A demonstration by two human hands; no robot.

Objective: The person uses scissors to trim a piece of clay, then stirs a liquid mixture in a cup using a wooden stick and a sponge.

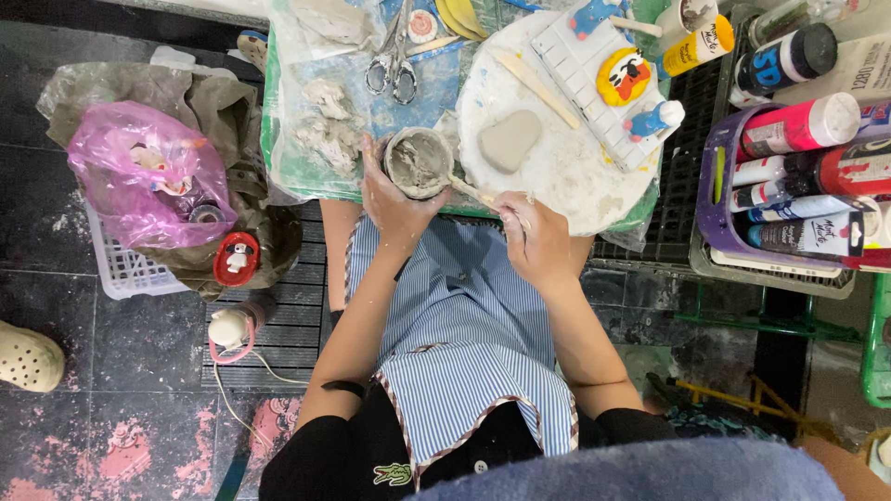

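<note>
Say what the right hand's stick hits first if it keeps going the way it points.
Likely the gray slurry in the clay cup: the right hand aims its wooden stick up-left at the cup, held by the left hand. The tip already seems at the rim.

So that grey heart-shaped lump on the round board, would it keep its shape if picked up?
Probably not fully: the heart-shaped clay lump looks soft and damp like the slip in the cup, so fingers might dent it. It lies flat, so rolling seems unlikely.

single head view, looking straight down, close over lap and table edge (306, 186).
</note>
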